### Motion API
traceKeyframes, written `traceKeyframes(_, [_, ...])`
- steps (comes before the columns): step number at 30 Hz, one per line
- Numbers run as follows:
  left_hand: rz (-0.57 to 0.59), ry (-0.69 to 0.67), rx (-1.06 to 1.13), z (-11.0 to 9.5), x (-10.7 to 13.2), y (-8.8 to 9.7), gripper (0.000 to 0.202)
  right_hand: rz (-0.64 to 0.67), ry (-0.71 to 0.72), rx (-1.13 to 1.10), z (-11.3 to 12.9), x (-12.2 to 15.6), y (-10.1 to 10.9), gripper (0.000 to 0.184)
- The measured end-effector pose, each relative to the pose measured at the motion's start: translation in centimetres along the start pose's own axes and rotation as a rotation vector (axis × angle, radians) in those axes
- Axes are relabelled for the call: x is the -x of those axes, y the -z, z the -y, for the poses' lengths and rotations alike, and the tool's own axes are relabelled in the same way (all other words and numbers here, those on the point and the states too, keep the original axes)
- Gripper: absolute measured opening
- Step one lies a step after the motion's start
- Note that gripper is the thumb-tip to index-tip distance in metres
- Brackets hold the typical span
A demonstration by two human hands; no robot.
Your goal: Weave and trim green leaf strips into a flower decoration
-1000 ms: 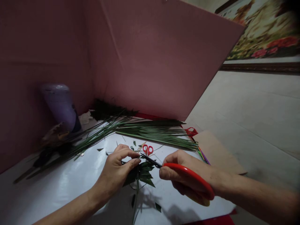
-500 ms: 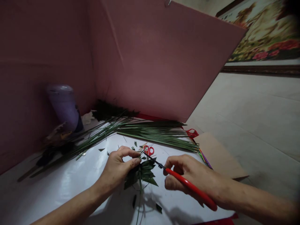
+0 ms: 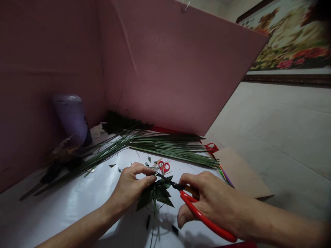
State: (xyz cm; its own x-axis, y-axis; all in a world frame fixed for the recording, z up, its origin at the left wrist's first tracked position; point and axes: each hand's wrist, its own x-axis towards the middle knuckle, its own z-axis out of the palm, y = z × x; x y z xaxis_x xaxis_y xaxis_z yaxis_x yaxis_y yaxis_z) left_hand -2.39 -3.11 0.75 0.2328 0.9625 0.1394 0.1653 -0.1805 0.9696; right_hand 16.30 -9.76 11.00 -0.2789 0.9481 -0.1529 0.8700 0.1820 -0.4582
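Observation:
My left hand [image 3: 136,181] pinches the top of a dark green leaf piece [image 3: 162,194], thumb against forefinger. The piece has jagged, pointed leaf tips, and a thin stem hangs below it. In my right hand [image 3: 207,196] is a pair of red-handled scissors [image 3: 207,222], handles spread apart. Their dark blades point left and reach the leaf piece close to my left fingertips; whether they touch it is hard to tell. Just behind lies a small pair of red scissors [image 3: 163,167] on the white table [image 3: 85,206].
Long green palm leaf strips [image 3: 170,148] lie across the back of the table. A purple container [image 3: 72,117] stands at the left, near another pair of scissors [image 3: 43,181]. Dark clippings [image 3: 148,222] are scattered about. A wooden board [image 3: 245,175] rests on the right, below a pink panel [image 3: 181,69].
The red-handled scissors have opened: their handles have spread apart and my right thumb has moved down. My left hand keeps its pinch on the leaf piece in nearly the same place.

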Motion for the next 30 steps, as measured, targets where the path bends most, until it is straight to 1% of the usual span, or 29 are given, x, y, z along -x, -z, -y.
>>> traceKeyframes(4, [0.008,-0.011,0.004,0.2,0.1,0.0,0.011,0.021,0.018,0.004,0.2,-0.2,0.2,0.033])
traceKeyframes(9, [0.008,-0.013,-0.003,0.2,0.2,0.0,0.010,0.039,0.038,-0.094,0.4,-0.4,0.3,0.022])
traceKeyframes(13, [0.010,-0.019,-0.004,0.2,0.1,0.0,0.009,0.037,0.058,-0.130,0.4,-0.5,0.3,0.014])
traceKeyframes(19, [-0.008,-0.019,0.004,0.1,0.1,0.0,0.008,0.016,0.040,-0.039,-0.3,-0.7,-0.3,0.010])
traceKeyframes(21, [-0.006,0.023,0.041,0.0,0.1,0.0,0.009,-0.010,0.051,-0.035,-0.7,-0.9,-0.4,0.010])
traceKeyframes(23, [0.025,0.138,0.145,-0.1,0.1,0.1,0.014,-0.071,0.055,-0.065,-1.0,-1.1,-0.4,0.010])
traceKeyframes(25, [0.069,0.254,0.281,-0.2,-0.1,0.2,0.020,-0.168,0.035,-0.143,-1.5,-1.3,-0.4,0.013])
traceKeyframes(26, [0.081,0.287,0.337,-0.1,-0.2,0.3,0.022,-0.209,0.021,-0.208,-1.8,-1.5,-0.5,0.016])
traceKeyframes(28, [0.074,0.293,0.395,0.0,-0.5,0.5,0.024,-0.241,0.002,-0.387,-2.7,-1.8,-1.1,0.024])
traceKeyframes(30, [0.043,0.281,0.403,0.1,-0.7,0.7,0.024,-0.214,0.011,-0.596,-3.5,-2.3,-2.2,0.030])
